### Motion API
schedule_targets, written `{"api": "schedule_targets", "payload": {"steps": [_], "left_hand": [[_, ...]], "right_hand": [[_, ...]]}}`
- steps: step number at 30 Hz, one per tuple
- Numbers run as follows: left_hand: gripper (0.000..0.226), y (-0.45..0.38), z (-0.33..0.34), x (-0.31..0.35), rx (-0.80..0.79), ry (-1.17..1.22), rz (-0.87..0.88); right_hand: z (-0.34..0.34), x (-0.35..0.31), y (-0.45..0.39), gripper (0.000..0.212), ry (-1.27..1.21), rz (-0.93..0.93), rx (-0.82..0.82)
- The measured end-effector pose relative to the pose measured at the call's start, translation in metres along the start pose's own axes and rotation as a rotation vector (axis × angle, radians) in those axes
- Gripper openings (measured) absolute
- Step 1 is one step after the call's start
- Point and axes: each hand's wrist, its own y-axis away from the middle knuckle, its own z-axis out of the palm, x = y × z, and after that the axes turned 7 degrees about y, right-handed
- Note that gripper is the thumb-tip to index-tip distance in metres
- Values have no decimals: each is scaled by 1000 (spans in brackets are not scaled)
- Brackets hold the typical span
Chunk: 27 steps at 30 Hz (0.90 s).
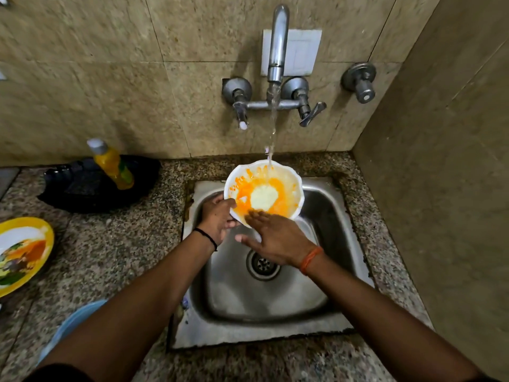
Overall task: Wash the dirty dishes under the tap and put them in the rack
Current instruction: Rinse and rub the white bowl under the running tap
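A white bowl (264, 188) smeared with orange sauce is held tilted over the steel sink (325, 216). Water runs from the wall tap (278, 45) onto the bowl's far rim. My left hand (217, 219) grips the bowl's left rim. With straight fingers, my right hand (275, 238) lies flat against the bowl's near inner edge. A dirty yellow plate (22, 252) with food scraps sits on the counter at the far left.
A yellow dish soap bottle (113, 166) stands in a black tray (91, 186) at the back left of the granite counter (110, 244). A light blue object (71, 323) shows under my left forearm. A side wall rises close on the right.
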Motion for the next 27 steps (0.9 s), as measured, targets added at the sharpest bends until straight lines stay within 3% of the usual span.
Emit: {"api": "schedule_targets", "payload": {"steps": [4,7,9,13,14,16,18,20,23,27], "left_hand": [[26,4,9,-3,-49,-50,-15],[27,5,7,-1,-28,-71,2],[28,3,-2,2,-40,-116,10],[23,2,-5,10,-62,-142,63],[23,2,-4,13,-56,-150,77],[24,4,-3,17,-54,-169,93],[25,3,-8,17,-50,-187,91],[28,1,-12,15,-52,-193,80],[28,5,-7,12,-69,-177,66],[27,11,-4,9,-78,-175,54]], "right_hand": [[-8,5,-22,98,110,278,-148],[-4,-24,-20,110,1,85,-173],[-1,-14,-18,105,19,-4,-127],[2,15,-30,111,2,260,-113],[4,5,-29,111,-42,242,-114],[6,-16,-24,102,-122,79,-92],[1,-10,-20,77,-191,-26,-56],[-2,17,-30,55,-169,85,10],[7,15,-45,64,-5,325,-36],[11,0,-43,65,-70,82,-68]]}}
